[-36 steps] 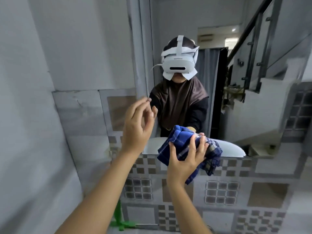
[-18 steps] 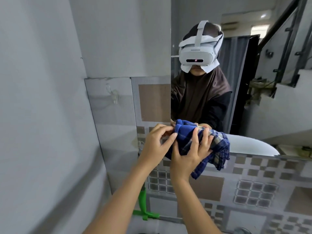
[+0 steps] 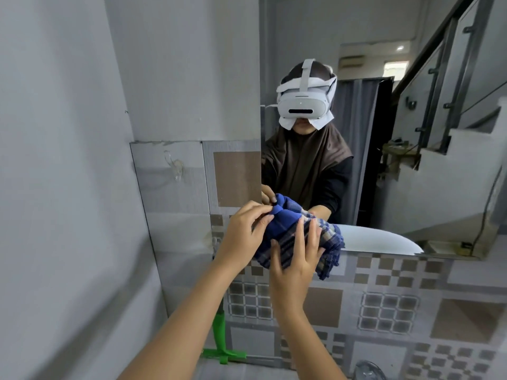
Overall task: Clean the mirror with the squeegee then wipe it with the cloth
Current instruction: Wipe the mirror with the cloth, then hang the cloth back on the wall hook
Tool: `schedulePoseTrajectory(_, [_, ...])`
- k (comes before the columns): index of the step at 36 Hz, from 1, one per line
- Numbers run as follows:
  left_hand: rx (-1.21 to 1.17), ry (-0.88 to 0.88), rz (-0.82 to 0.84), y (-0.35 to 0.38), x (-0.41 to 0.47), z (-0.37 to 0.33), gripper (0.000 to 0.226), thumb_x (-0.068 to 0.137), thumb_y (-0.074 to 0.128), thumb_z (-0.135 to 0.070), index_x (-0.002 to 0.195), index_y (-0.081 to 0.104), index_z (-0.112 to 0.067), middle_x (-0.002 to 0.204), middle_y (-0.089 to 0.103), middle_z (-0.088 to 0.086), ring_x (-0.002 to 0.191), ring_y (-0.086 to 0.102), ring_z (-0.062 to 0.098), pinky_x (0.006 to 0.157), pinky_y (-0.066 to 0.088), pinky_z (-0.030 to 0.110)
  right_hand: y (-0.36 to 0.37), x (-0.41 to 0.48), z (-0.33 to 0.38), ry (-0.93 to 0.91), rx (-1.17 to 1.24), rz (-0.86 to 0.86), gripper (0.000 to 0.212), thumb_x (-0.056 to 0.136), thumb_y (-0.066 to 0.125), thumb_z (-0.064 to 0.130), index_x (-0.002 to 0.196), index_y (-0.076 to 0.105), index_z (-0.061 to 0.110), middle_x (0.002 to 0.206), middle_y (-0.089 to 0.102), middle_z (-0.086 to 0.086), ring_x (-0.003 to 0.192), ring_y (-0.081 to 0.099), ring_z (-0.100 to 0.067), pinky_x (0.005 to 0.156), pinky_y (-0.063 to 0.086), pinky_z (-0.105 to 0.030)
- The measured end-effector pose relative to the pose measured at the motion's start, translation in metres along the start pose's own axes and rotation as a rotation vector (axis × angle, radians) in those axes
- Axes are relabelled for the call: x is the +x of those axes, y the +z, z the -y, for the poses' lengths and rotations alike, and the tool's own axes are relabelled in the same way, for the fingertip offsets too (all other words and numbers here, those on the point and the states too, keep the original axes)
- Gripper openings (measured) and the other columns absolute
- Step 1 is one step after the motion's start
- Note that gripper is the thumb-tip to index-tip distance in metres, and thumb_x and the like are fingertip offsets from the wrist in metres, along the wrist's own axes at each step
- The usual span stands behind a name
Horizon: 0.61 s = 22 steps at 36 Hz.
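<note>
Both hands grasp the blue checked cloth (image 3: pixel 299 237) just in front of the mirror (image 3: pixel 411 133), near its lower left corner: the left hand (image 3: pixel 241 234) pinches the cloth's upper fold, the right hand (image 3: pixel 295 259) cups it from below. The green squeegee (image 3: pixel 220 344) leans on the tiled wall (image 3: pixel 384 311) below, so this looks like the wiping step; next, bunch the cloth into 1 pad and press it to the glass
</note>
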<state>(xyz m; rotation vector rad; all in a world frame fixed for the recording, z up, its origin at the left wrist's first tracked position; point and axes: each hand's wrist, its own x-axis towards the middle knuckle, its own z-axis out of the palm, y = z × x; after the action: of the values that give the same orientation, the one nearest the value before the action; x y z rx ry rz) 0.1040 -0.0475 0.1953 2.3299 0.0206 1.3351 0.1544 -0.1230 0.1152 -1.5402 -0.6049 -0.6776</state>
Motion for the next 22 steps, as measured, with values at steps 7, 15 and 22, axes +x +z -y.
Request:
schedulePoseTrajectory(7, [0.041, 0.055, 0.104, -0.035, 0.002, -0.03, 0.02, 0.089, 0.058, -0.005, 0.107, 0.068, -0.007, 0.092, 0.059, -0.003, 0.086, 0.056, 0.005, 0.077, 0.044, 0.011, -0.043, -0.012, 0.022, -0.072, 0.149, 0.198, 0.055, 0.093, 0.049, 0.008, 0.143, 0.029, 0.019, 0.152, 0.025, 0.005, 0.142, 0.015, -0.007, 0.117, 0.02, -0.036])
schedulePoseTrajectory(15, [0.179, 0.157, 0.238, -0.085, -0.021, -0.059, 0.025, 0.082, 0.063, 0.001, 0.106, 0.069, -0.005, 0.09, 0.064, 0.006, 0.079, 0.063, 0.018, 0.073, 0.053, 0.033, -0.08, -0.015, 0.059, -0.025, 0.358, 0.515, 0.039, 0.097, 0.037, 0.014, 0.135, 0.043, 0.023, 0.117, 0.059, 0.005, 0.103, 0.054, 0.003, 0.093, 0.043, -0.016])
schedulePoseTrajectory(22, [0.234, 0.186, 0.21, -0.117, -0.059, -0.093, 0.024, 0.085, 0.059, -0.001, 0.106, 0.069, -0.006, 0.091, 0.064, 0.009, 0.082, 0.059, 0.016, 0.075, 0.049, 0.023, -0.101, -0.029, 0.083, -0.05, 0.387, 0.583, 0.031, 0.096, 0.043, 0.009, 0.123, 0.056, 0.017, 0.116, 0.063, 0.009, 0.105, 0.057, 0.002, 0.089, 0.048, -0.02])
